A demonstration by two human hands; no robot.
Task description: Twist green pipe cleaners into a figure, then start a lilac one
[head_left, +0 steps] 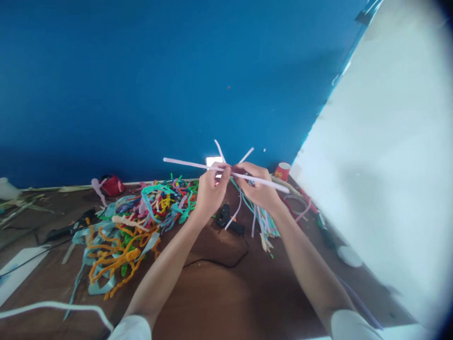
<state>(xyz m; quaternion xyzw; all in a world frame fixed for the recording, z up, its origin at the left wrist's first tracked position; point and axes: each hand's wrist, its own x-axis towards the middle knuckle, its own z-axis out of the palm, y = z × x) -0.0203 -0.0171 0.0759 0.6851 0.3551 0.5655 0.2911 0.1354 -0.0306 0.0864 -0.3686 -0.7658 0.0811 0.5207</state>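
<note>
Pale lilac pipe cleaners (186,163) cross each other between my two hands, their ends sticking out to several sides. My left hand (212,186) pinches them near the crossing with thumb and fingers. Close against it, my right hand (256,182) also grips them at the crossing, and one long end passes over its back toward the right. Both hands are raised above the table. The exact spot where the stems meet is partly covered by my fingertips. Behind my hands a bright phone screen (211,161) shows in part.
On the left lies a tangled heap of coloured pipe cleaners (132,255) and ribbon. A black glue gun (226,217) with a cord sits in the middle. More pale stems (267,222) lie beneath my right hand. A red paper cup (282,171) stands by the wall.
</note>
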